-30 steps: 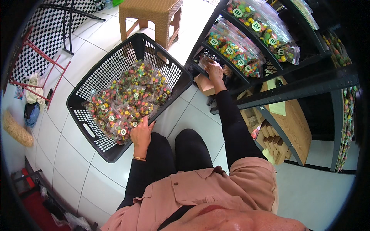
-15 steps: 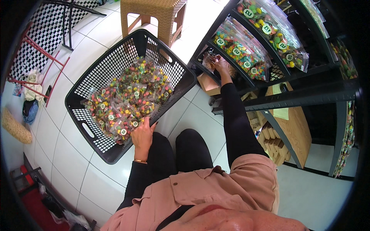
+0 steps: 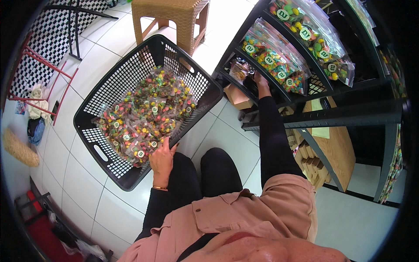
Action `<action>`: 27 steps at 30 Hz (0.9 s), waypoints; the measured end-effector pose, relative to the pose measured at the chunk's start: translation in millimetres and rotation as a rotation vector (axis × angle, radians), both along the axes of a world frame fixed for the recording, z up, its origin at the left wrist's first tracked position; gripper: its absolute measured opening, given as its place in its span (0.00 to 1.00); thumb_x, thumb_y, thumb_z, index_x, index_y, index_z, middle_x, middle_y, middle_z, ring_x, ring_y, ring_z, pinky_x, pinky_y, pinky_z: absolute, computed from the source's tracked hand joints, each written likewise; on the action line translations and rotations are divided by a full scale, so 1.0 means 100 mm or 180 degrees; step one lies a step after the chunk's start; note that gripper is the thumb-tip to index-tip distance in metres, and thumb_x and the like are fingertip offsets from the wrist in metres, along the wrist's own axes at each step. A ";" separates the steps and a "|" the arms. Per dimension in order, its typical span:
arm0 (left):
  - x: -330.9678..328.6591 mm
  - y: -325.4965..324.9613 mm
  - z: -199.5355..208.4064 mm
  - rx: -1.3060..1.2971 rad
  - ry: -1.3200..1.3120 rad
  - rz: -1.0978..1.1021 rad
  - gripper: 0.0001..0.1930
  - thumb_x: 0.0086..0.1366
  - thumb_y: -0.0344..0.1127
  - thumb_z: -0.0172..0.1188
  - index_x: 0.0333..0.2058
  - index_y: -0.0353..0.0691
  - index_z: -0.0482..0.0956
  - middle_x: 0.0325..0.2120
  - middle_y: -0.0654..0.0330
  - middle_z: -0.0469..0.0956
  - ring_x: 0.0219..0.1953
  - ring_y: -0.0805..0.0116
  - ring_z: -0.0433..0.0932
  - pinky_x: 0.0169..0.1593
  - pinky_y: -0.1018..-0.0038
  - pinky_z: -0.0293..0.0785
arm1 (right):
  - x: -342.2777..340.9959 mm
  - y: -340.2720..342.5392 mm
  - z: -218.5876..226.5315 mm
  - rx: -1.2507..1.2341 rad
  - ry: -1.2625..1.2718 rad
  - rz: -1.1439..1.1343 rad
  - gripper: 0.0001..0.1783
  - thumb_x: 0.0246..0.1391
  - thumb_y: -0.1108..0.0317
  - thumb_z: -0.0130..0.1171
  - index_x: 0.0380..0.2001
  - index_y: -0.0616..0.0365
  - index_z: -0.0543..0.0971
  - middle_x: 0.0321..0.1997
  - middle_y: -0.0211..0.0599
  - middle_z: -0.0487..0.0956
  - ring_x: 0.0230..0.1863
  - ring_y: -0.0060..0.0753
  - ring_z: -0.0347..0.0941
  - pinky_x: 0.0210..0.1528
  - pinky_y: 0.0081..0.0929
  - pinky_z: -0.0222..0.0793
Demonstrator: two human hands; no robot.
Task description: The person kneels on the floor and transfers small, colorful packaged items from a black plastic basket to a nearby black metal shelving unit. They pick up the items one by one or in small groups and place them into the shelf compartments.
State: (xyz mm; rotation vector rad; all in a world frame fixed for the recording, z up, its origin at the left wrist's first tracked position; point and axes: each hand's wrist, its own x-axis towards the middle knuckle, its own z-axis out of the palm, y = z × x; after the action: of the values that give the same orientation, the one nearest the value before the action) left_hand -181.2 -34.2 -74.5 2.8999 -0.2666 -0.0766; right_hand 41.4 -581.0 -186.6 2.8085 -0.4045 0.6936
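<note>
A large black plastic basket [image 3: 201, 114] with slotted walls stands before my knees, tilted to the view. Piled inside it are many small clear bags of colourful candy [image 3: 155, 107] with round pale labels. My left hand [image 3: 161, 162] is closed over the basket's near rim, beside the closest bags. My right hand [image 3: 261, 82] reaches into a low compartment of the black shelf rack [image 3: 288, 114]; its fingers are hidden by the dark interior and the shelf edge. Left of it in that compartment lies a clear packet with brownish contents [image 3: 238, 71].
Upper tiers hold larger candy bags [image 3: 279, 65]. Beneath the rack are an open cardboard box [image 3: 238, 97] and a wooden board [image 3: 336, 148]. A tan woven-look stool [image 3: 170, 11] stands behind the basket. At left are a red metal frame [image 3: 61, 74] and a straw-coloured roll [image 3: 19, 148].
My right hand has moved right and deeper into the low compartment, away from the clear packet. My left hand stays on the basket rim; the view has shifted slightly.
</note>
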 end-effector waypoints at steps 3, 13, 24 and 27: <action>-0.01 0.00 0.04 -0.0022 0.0093 0.0084 0.23 0.64 0.57 0.54 0.48 0.47 0.74 0.26 0.56 0.81 0.25 0.52 0.81 0.26 0.60 0.77 | -0.21 0.21 0.07 -0.0021 -0.0616 -0.0148 0.15 0.60 0.61 0.49 0.40 0.59 0.78 0.42 0.52 0.79 0.44 0.57 0.76 0.48 0.46 0.70; 0.04 -0.09 -0.01 -0.0938 -0.0450 -0.0201 0.25 0.63 0.46 0.60 0.55 0.42 0.71 0.50 0.51 0.74 0.55 0.51 0.70 0.55 0.59 0.69 | -1.55 1.70 1.30 0.2046 -0.0892 0.1037 0.08 0.57 0.72 0.52 0.38 0.61 0.75 0.40 0.47 0.76 0.46 0.53 0.72 0.49 0.42 0.68; 0.61 -0.79 0.48 -0.4367 0.2998 -0.0479 0.28 0.53 0.24 0.67 0.54 0.36 0.68 0.47 0.53 0.75 0.45 0.64 0.79 0.45 0.66 0.81 | -2.00 2.60 1.64 0.5792 0.1002 0.2406 0.14 0.67 0.59 0.47 0.42 0.57 0.75 0.37 0.27 0.75 0.37 0.19 0.71 0.38 0.19 0.63; 0.60 -0.71 0.20 -0.4527 0.2533 -0.0340 0.19 0.56 0.27 0.67 0.46 0.36 0.72 0.38 0.57 0.78 0.36 0.69 0.81 0.34 0.71 0.83 | -1.83 2.53 1.40 0.5914 0.1168 0.2288 0.16 0.67 0.56 0.48 0.44 0.56 0.76 0.38 0.27 0.76 0.35 0.19 0.71 0.36 0.17 0.63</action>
State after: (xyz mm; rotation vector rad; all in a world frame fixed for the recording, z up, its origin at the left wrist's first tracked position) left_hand -121.4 -105.6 -54.5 1.2985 -0.1877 -0.6959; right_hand -141.4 -328.0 -46.7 4.7331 0.3398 -0.6775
